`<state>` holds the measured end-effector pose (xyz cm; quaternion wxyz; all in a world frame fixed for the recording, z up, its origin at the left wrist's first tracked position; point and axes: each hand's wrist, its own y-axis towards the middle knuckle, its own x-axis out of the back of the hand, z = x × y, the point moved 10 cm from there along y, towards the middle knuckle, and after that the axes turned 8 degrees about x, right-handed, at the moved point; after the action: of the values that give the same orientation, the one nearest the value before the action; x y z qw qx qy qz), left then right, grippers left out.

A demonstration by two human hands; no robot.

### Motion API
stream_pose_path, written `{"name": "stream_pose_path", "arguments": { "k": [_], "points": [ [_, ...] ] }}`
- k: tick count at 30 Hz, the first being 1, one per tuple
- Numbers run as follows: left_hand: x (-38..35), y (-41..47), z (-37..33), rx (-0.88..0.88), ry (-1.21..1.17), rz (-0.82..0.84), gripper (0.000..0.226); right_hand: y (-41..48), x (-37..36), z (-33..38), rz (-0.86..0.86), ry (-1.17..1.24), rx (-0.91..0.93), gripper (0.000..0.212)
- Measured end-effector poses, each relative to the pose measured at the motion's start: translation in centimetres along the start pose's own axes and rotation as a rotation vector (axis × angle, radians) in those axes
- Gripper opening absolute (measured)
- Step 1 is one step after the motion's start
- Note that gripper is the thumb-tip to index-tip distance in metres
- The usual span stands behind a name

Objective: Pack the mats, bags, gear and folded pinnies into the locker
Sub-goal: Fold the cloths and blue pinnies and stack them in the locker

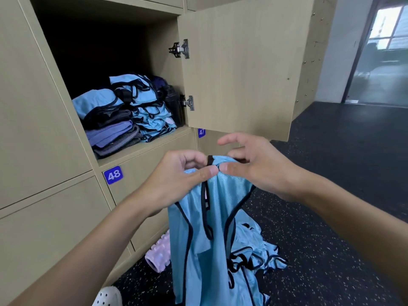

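A light blue pinny (pixel 205 235) with black trim hangs unfolded in front of me. My left hand (pixel 176 180) pinches its top edge between thumb and fingers. My right hand (pixel 256 166) pinches the same top edge just to the right, its upper fingers spread. The open locker (pixel 136 149) above number 48 holds a stack of folded blue pinnies (pixel 150 107) on the right. Folded purple and grey mats (pixel 112 133) lie on its left, with a blue bag (pixel 97 104) on top. A dark bottle (pixel 174 104) stands by the hinge side.
The locker door (pixel 238 69) stands open to the right, above my right hand. More blue pinnies (pixel 258 255) lie heaped on the dark speckled floor. A pink ridged foam roller (pixel 159 252) lies by the locker base. A white clog (pixel 108 297) shows at the bottom.
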<state>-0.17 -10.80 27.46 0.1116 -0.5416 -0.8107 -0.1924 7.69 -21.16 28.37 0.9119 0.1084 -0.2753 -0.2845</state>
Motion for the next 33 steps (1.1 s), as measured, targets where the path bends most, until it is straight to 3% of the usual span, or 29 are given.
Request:
{"name": "stream_pose_path", "arguments": {
  "k": [4,7,13,16,19,23,27,33],
  "points": [
    [1.3,0.2,0.4,0.007,-0.116,-0.089,0.018,-0.2,0.3,-0.4,0.025,-0.077,-0.021,0.036],
    [2.5,0.1,0.2,0.018,-0.139,-0.150,0.008,-0.2,1.1,-0.3,-0.003,-0.191,-0.003,0.006],
    [2.7,-0.3,-0.3,-0.007,-0.014,-0.162,0.006,-0.2,2.2,0.5,-0.076,-0.268,0.081,0.024],
    [3.2,-0.3,-0.9,-0.044,0.069,-0.200,0.013,-0.2,2.8,0.8,-0.131,-0.203,0.105,0.008],
    [3.7,-0.4,-1.3,-0.064,0.131,-0.227,0.015,-0.1,2.6,0.3,-0.103,-0.141,0.084,0.033],
    [3.3,-0.5,-1.2,-0.046,0.107,-0.159,0.010,-0.2,3.0,0.7,-0.175,-0.105,0.086,0.009],
    [4.1,-0.5,-1.3,-0.055,0.204,-0.212,0.023,-0.4,2.6,1.2,-0.117,-0.190,0.082,0.011],
    [4.4,-0.6,-2.3,-0.106,0.287,-0.231,0.036,-0.4,1.9,1.7,-0.051,-0.269,0.077,0.033]
  ]
}}
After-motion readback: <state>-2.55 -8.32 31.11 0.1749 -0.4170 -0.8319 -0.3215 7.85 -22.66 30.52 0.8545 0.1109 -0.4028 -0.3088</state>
